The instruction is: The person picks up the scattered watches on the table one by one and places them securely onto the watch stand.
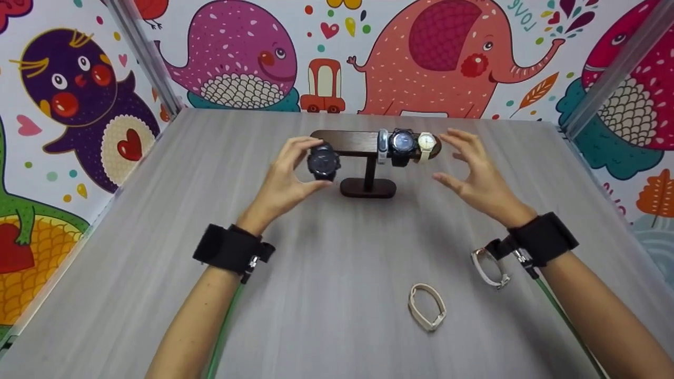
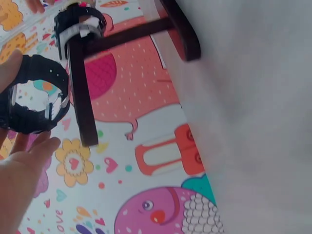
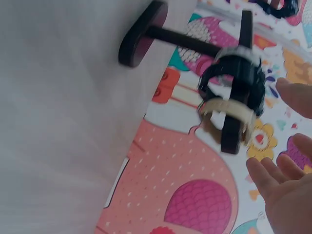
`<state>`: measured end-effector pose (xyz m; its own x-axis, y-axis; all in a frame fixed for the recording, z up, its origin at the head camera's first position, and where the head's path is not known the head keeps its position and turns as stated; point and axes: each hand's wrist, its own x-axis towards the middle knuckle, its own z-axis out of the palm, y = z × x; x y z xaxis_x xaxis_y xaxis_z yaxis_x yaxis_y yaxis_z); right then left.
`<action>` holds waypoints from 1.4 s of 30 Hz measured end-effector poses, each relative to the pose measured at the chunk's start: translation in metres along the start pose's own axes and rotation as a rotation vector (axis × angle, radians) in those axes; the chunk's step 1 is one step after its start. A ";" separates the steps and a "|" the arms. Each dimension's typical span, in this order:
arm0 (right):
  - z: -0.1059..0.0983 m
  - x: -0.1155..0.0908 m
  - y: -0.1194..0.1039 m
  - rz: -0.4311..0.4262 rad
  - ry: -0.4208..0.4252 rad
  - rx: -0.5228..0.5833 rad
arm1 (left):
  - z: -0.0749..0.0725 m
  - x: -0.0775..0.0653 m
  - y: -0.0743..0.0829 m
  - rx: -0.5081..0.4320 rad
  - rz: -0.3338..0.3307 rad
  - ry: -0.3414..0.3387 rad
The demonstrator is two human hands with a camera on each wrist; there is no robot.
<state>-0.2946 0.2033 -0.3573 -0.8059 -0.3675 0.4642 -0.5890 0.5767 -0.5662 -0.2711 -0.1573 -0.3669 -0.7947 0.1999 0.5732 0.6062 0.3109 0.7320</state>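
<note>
Tabletop (image 1: pixel 310 316): grey, faintly streaked like wood, running back to the walls.
Walls (image 1: pixel 337 63): a dark purple penguin at left, a violet whale and an orange elephant across the back, more pink cartoon work at right; metal posts (image 1: pixel 151 60) mark the corners.
Stand (image 1: pixel 350 141): dark bar on one leg and a rounded foot, upright in front of me; the left stretch of the bar is bare.
Right part of the bar: left to right, a pale-strapped watch (image 1: pixel 383 147), a blue-dialled watch (image 1: pixel 403 142) and a cream watch (image 1: pixel 426 142).
Nearer me: a cream band (image 1: pixel 415 314) and, to its right, a white-strapped watch (image 1: pixel 479 270) – partly behind the cuff (image 1: pixel 544 239) on my right wrist.
Left hand (image 1: pixel 284 176): fingers above, thumb below, clamped on a black watch (image 1: pixel 323 162), its strap looped, just beside the bar's bare left end – whether it touches, I cannot tell.
Right hand (image 1: pixel 484 179): fingers apart, holding nothing, just beside the bar's right tip, nearest the cream watch.
</note>
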 end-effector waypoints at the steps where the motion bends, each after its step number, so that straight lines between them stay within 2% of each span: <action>1: -0.001 0.002 0.003 0.014 -0.007 -0.005 | -0.005 0.001 -0.002 0.018 -0.013 0.001; 5: -0.003 0.007 0.012 0.044 -0.032 -0.015 | -0.020 0.008 -0.010 0.072 -0.065 0.003; 10: -0.001 0.012 0.021 0.069 -0.069 -0.022 | -0.029 0.018 -0.022 0.100 -0.133 -0.001; 16: 0.005 0.018 0.024 0.099 -0.083 -0.001 | -0.028 0.028 -0.035 0.052 -0.228 -0.055; 21: 0.008 0.022 0.025 0.116 -0.087 0.020 | -0.024 0.037 -0.040 0.007 -0.283 -0.101; 29: 0.010 0.027 0.020 0.138 -0.086 0.032 | -0.022 0.043 -0.042 -0.031 -0.327 -0.144; 36: 0.014 0.030 0.019 0.112 -0.006 0.002 | -0.022 0.047 -0.042 -0.059 -0.339 -0.181; 42: 0.015 0.032 0.017 0.094 0.031 -0.021 | -0.019 0.053 -0.041 -0.032 -0.350 -0.203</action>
<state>-0.3312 0.1901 -0.3625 -0.8553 -0.2879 0.4307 -0.5089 0.6229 -0.5942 -0.3373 -0.1776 -0.3600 -0.9415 0.2678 0.2047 0.2956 0.3642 0.8832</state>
